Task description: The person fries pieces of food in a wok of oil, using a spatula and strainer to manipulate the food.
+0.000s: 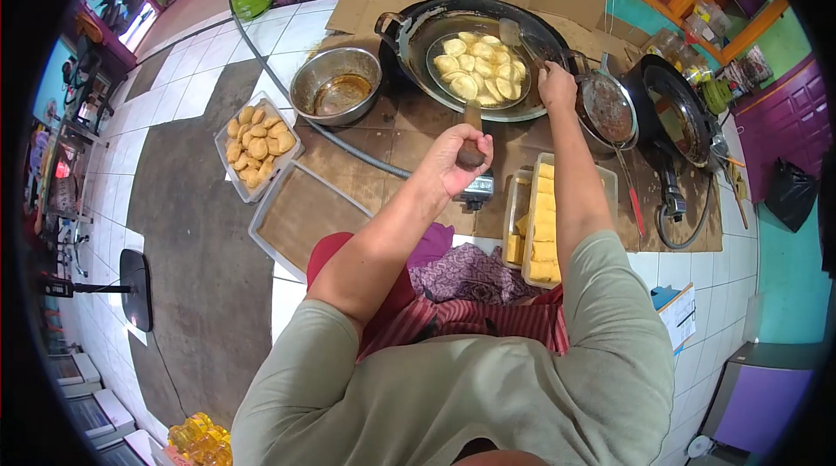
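Note:
In the head view a large black wok point(409, 61) holds many pale yellow dough pieces point(479, 65) in oil. My left hand point(457, 159) is closed around a thick wooden handle point(472, 118) that points to the wok's near rim; the tool's far end cannot be made out among the dough pieces. At the wok's right rim, my right hand point(557, 87) grips the handle of a metal spatula point(510, 32). The spatula's blade is over the far right part of the wok.
Left of the wok are a metal bowl point(312, 83), a tub of browned pieces point(258, 144) and a shallow plastic tray point(270, 231). On the right lie a strainer point(607, 109), a second wok point(670, 109) and containers of yellow blocks point(544, 231). A gas hose point(348, 142) crosses the cardboard.

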Demonstrator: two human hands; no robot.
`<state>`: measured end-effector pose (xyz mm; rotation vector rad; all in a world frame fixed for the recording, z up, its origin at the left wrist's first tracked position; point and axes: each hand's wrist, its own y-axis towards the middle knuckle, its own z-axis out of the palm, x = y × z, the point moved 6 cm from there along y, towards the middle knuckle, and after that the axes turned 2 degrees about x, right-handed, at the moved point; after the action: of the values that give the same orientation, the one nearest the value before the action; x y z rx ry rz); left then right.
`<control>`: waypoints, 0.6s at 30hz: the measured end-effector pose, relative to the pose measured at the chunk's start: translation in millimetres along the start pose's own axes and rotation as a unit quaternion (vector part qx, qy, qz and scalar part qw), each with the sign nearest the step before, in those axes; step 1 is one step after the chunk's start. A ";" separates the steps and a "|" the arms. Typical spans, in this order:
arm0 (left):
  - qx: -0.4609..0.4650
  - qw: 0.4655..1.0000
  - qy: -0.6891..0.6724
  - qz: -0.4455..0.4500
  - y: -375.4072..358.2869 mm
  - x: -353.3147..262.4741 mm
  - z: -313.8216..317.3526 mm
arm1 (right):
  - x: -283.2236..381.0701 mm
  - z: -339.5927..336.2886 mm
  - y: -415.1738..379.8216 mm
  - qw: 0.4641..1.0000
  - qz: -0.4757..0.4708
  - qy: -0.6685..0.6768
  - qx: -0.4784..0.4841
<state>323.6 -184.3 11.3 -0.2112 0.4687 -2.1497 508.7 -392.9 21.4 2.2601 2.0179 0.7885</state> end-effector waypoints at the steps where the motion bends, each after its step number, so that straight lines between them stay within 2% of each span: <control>1: 0.001 1.000 0.002 -0.004 -0.2 0.4 -0.1 | -0.2 3.8 4.3 1.000 0.009 -0.004 0.009; 7: 0.007 1.000 0.014 -0.003 0.0 0.4 -1.3 | -6.5 11.3 8.3 0.999 -0.003 0.025 0.020; 10: 0.006 1.000 0.007 -0.010 1.3 -2.2 -0.8 | -3.2 -11.6 -14.1 0.996 -0.039 0.075 -0.013; 13: 0.000 1.000 0.003 -0.011 0.8 -1.1 -2.2 | -1.3 -29.7 -40.5 0.986 -0.031 0.160 -0.016; 18: -0.001 1.000 0.000 0.002 7.7 -2.9 -7.4 | 14.9 -17.0 -49.3 0.994 -0.097 0.049 -0.008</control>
<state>328.6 -184.1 1.4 -0.2120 0.4703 -2.1456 457.2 -376.0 25.2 2.0137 2.2221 0.9098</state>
